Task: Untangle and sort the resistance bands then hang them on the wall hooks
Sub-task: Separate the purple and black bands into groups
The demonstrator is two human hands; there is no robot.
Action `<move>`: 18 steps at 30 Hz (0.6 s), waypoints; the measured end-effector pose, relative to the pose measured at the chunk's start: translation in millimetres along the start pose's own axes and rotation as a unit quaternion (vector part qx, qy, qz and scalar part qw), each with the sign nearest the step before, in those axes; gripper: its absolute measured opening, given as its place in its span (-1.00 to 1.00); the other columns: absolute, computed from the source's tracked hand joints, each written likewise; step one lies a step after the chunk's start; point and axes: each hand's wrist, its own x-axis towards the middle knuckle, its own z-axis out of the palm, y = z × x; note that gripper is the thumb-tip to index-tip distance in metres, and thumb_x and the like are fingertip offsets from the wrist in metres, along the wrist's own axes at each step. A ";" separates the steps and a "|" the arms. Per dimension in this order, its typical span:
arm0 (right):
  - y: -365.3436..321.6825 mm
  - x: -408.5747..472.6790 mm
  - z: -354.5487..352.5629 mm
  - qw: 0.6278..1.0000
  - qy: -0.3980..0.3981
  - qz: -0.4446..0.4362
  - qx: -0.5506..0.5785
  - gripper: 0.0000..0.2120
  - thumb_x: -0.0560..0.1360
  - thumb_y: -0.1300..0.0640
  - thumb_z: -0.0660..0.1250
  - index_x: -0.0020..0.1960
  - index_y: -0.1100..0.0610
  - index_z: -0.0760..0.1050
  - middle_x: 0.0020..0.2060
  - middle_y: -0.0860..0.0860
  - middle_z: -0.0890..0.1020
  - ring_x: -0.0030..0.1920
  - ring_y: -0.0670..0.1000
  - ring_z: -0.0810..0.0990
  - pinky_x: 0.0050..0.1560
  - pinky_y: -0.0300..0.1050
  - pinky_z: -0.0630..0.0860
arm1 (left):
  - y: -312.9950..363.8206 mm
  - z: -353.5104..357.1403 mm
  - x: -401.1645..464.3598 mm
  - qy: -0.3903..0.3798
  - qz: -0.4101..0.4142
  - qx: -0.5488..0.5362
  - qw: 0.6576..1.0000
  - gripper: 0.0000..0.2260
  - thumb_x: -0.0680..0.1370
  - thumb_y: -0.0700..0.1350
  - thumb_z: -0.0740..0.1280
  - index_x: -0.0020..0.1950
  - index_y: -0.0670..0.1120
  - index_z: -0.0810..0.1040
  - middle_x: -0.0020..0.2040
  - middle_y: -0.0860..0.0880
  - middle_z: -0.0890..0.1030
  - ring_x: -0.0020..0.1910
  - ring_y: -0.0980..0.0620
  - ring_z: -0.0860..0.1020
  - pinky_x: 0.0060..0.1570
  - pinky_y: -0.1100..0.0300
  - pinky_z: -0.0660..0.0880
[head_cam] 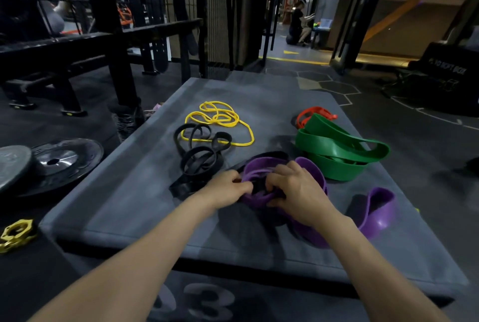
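Partly hidden beneath both hands, a tangled purple rubber resistance band (261,166) on the grey padded counter (124,205) is pinched by the left hand (228,187) and gripped by the right hand (298,189); its lower loops are obscured.

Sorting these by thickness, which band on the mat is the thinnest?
The yellow band, at the far side of the mat; its strand is far narrower than the black, purple, green and orange ones.

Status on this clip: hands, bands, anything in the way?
Left hand and right hand both gripping tangled purple rubber bands. Black strand knotted in. Nothing hung; no hooks in view.
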 end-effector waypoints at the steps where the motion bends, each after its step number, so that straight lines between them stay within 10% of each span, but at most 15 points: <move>1: -0.1 1.0 0.1 1.000 0.020 0.004 0.010 -0.72 0.19 0.08 0.51 -0.16 0.08 0.51 -0.15 0.04 0.55 -0.14 0.11 0.42 -0.15 0.05 0.46 | 1.7 -2.2 -0.4 0.021 0.010 -0.073 0.997 -0.85 0.43 -0.08 0.36 -0.32 -0.01 0.45 -0.32 0.04 0.45 -0.25 0.08 0.41 -0.27 0.22 0.29; 9: -16.3 17.3 -20.4 0.955 0.101 0.087 0.264 -0.70 0.39 0.17 0.45 -0.23 -0.04 0.31 -0.37 -0.14 0.40 -0.34 -0.13 0.35 -0.30 -0.28 0.27 | 21.2 -20.7 -6.8 -0.017 0.100 -0.507 0.856 -0.82 0.58 -0.09 0.18 -0.08 -0.08 0.56 -0.26 0.06 0.68 -0.25 0.19 0.63 -0.15 0.31 0.53; 18: -33.8 49.7 -101.2 0.862 0.117 0.122 0.477 -0.80 0.46 0.32 0.34 -0.22 0.11 0.38 -0.32 0.07 0.50 -0.25 0.03 0.47 -0.11 -0.05 0.46 | 58.9 -35.0 -13.6 -0.052 0.140 -0.080 0.986 -0.52 0.46 -0.32 0.37 0.21 0.05 0.24 0.01 -0.07 0.47 -0.01 0.00 0.51 0.05 0.14 0.49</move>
